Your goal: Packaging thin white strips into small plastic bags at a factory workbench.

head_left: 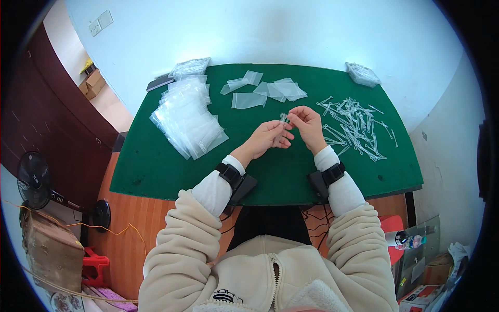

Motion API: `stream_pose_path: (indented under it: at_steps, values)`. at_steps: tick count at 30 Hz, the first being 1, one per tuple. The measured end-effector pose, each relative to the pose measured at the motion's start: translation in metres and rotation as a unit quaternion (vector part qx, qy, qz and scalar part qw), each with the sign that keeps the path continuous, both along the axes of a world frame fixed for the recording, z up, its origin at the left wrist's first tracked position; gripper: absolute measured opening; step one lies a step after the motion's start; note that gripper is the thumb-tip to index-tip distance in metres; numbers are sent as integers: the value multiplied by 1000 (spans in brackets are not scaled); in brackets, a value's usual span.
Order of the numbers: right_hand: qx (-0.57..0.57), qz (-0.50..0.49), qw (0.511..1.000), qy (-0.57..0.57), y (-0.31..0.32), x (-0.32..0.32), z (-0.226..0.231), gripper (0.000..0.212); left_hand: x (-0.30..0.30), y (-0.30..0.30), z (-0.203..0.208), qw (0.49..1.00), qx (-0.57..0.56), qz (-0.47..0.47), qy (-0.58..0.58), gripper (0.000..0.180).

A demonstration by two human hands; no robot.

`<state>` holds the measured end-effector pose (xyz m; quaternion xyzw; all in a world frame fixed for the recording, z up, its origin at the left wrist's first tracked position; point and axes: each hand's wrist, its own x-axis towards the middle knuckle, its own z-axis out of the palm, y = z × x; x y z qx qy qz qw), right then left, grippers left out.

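Over the middle of the green table, my left hand is closed around a small clear plastic bag with its top edge sticking up. My right hand pinches at the bag's upper right edge, thumb and forefinger together. Whether something thin lies inside the bag is too small to tell. To the right is a loose heap of thin, pale, see-through sticks with small loops at their ends. Several loose clear bags lie beyond my hands. A fanned stack of clear bags spreads out on the left.
A bundle of clear packages sits at the table's far right corner, another at the far left beside a dark flat box. The green tabletop meets the wall behind. A black fan and a cardboard box stand left.
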<state>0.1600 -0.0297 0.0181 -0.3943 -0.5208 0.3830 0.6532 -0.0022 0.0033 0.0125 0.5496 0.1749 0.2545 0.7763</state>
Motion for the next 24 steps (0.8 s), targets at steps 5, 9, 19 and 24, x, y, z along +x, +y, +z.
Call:
stream_pose_path:
  at_steps: [5, 9, 19, 24]
  values:
    - [26, -25, 998, -58, 4, 2, -7, 8, -1, 2, -3, 1000, 6, 5, 10, 25]
    - [-2, -13, 999, -49, 1, 0, -4, 9, 0, -1, -1, 1000, 16, 12, 4, 23]
    - [-31, -25, 998, -55, 3, 4, -7, 9, -1, -2, -1, 1000, -1, 20, -4, 21]
    - [-19, -142, 957, -252, 10, 53, -6, 12, -2, 9, -8, 990, -10, 141, -17, 20]
